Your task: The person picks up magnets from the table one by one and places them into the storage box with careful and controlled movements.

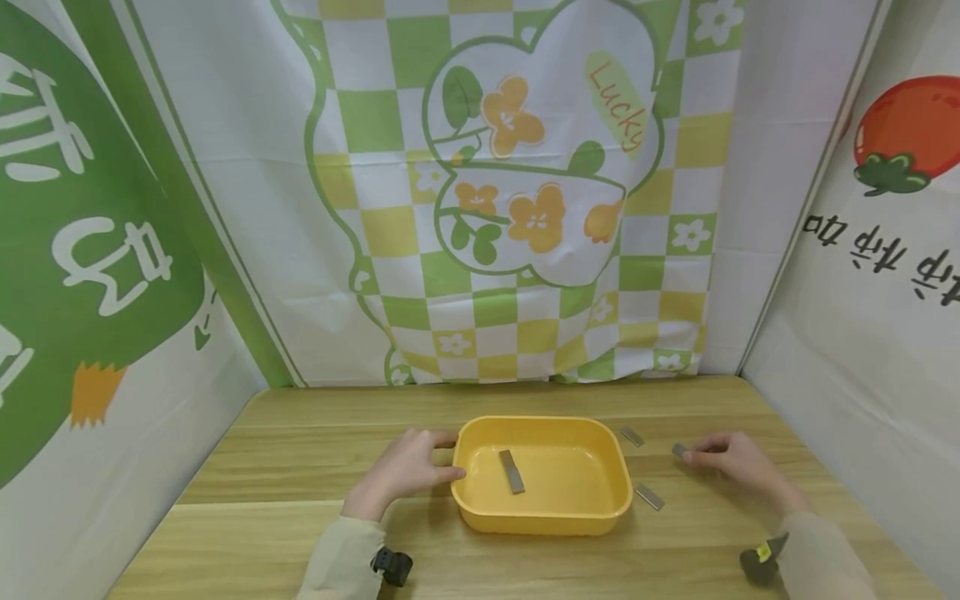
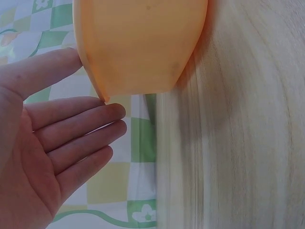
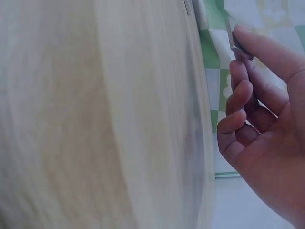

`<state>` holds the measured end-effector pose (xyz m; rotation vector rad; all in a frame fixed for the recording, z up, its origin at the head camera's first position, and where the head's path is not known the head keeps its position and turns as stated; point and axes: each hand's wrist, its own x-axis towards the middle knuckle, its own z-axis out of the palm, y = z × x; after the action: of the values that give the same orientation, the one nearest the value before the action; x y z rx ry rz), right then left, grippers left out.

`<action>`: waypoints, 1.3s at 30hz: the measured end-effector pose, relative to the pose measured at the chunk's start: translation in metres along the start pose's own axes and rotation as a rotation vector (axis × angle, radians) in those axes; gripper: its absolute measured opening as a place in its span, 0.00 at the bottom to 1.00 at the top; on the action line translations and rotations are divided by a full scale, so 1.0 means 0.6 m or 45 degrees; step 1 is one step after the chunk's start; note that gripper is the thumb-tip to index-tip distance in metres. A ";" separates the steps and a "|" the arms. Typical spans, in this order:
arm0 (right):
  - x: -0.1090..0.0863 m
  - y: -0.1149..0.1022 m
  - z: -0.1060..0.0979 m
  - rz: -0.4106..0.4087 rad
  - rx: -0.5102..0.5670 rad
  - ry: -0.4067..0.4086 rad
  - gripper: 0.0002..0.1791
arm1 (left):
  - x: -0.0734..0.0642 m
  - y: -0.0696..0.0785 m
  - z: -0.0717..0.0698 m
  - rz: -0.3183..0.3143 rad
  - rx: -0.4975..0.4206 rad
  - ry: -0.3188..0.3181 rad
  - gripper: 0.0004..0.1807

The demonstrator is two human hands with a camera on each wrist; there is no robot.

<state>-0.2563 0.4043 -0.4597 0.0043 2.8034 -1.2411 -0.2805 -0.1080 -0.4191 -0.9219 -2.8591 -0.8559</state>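
on wooden table: yellow tray, metal strip inside; touching tray, straight-fingered left hand; pinched in right hand, metal piece, partly covered by fingertips; sleeves cut off.

So my tabletop is pale yellowish-brown wood grain, streaks running side to side, far corners rounded off. Sitting on it in front of me, around the middle, there's a yellow tub, open side up. Two little grey strips lie flat to its right: one strip near the far corner, another strip just beside the near end.
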 end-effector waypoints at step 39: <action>-0.002 -0.045 -0.004 -0.073 0.059 -0.017 0.22 | 0.001 -0.001 0.001 0.002 0.009 0.009 0.30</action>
<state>-0.2562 0.3882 -0.4381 -0.0813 2.7819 -1.3129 -0.2810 -0.1080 -0.4199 -0.9184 -2.8531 -0.8466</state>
